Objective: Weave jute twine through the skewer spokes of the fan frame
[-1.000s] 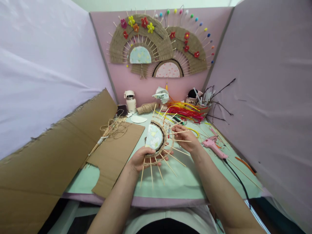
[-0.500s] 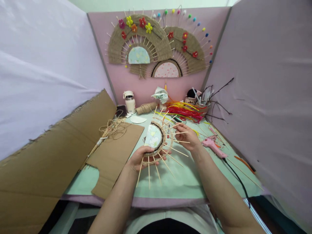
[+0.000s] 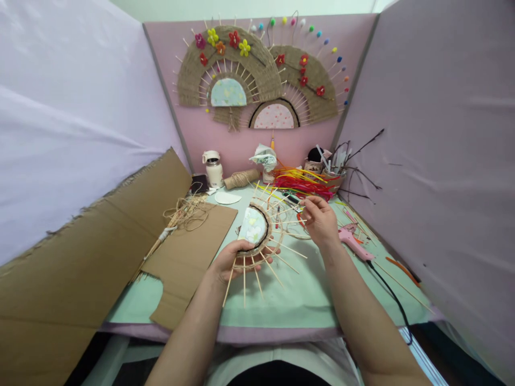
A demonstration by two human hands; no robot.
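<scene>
Head view: twine roll [image 3: 242, 179] beside bottle [image 3: 214, 170].

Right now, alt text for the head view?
Left hand holds a half-round frame with radiating sticks; right hand is at the stick tips. Pink glue gun lies right, cardboard left; two decorated twine fans hang behind.

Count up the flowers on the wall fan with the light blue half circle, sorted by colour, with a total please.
Yellow flowers: 2
Red flowers: 2
Orange flower: 1
Magenta flower: 1
Total: 6
</scene>
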